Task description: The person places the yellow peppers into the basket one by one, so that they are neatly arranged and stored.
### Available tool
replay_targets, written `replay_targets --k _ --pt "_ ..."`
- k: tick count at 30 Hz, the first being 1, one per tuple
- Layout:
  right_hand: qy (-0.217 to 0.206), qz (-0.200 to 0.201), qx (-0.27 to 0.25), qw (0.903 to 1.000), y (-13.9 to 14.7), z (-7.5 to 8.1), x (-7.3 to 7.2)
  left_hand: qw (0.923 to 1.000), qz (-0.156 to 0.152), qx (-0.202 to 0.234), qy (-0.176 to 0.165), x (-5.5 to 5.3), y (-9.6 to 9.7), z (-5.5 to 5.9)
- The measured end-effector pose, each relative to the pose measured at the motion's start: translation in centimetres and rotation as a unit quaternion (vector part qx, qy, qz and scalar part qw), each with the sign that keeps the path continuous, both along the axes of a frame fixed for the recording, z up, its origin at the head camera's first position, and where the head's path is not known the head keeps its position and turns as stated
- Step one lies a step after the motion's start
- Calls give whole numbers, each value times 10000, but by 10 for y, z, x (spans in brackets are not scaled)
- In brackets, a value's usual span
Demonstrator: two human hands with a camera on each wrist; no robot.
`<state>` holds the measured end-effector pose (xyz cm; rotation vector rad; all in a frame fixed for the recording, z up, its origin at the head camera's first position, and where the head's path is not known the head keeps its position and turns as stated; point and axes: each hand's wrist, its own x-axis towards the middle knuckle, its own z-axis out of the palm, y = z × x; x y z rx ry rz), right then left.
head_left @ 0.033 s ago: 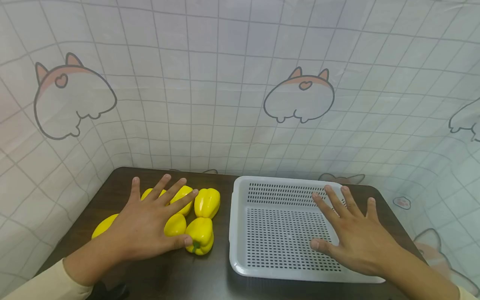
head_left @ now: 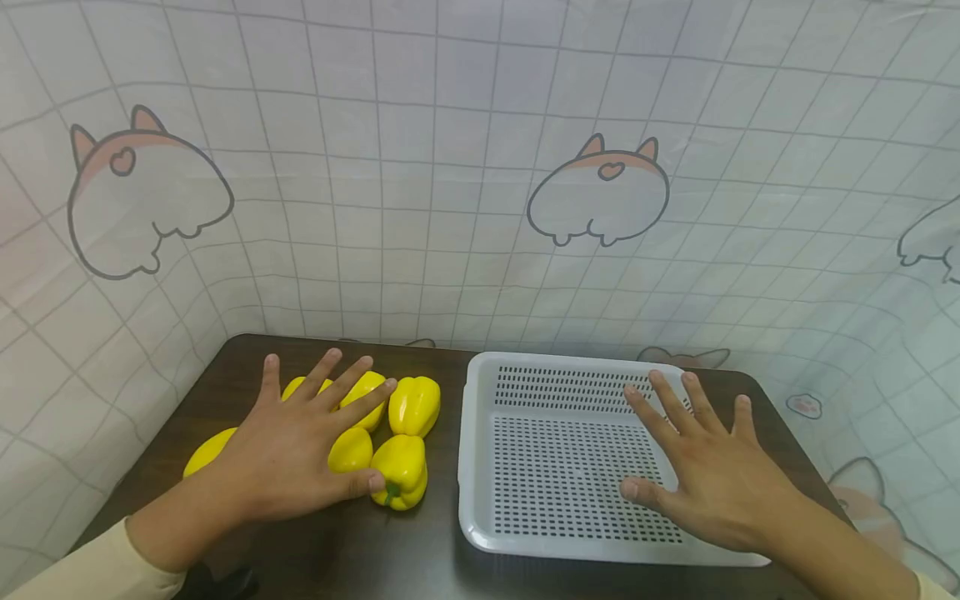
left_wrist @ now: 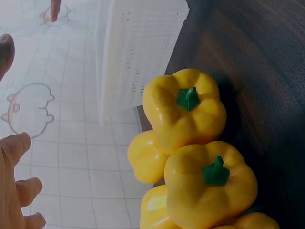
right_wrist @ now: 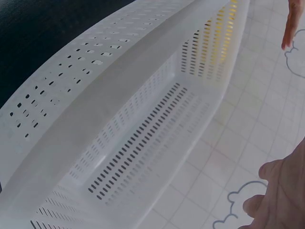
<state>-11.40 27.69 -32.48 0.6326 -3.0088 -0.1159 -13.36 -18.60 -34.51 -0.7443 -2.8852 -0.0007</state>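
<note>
My left hand (head_left: 292, 446) hovers with spread fingers over several yellow bell peppers on the left of the table, hiding some of them. One pepper (head_left: 400, 471) by the thumb shows a green stem; another pepper (head_left: 415, 406) stands behind it. In the left wrist view, a pepper (left_wrist: 186, 109) lies apart from that hand's fingers. On the right, a white perforated plastic basket (head_left: 474, 467) holds nothing that I can see. Above its right side is my right hand (head_left: 716, 475), fingers spread and holding nothing. The right wrist view shows the basket (right_wrist: 119, 90) below the fingers.
The dark brown table (head_left: 352, 558) ends at a white gridded cloth backdrop (head_left: 450, 250) with cartoon corgi prints. A dark object (head_left: 217, 581), too hidden to identify, sits under the left forearm at the front edge.
</note>
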Motion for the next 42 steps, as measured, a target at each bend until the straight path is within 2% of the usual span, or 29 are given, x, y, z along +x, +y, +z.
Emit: replay_targets --k 8,18,26,42 --pt "134 41 -97 9999 5 -1 1 10000 -4 99 -2 2 -3 0" --pt "539 79 -374 9978 29 -12 3 9990 -31 427 -159 2 -14 -11" --pt "581 -34 -650 9962 49 -22 7 9981 -33 597 -146 3 -25 -19" --pt "594 -311 -1263 9897 81 -36 11 9911 28 1233 -500 10 -55 -32"
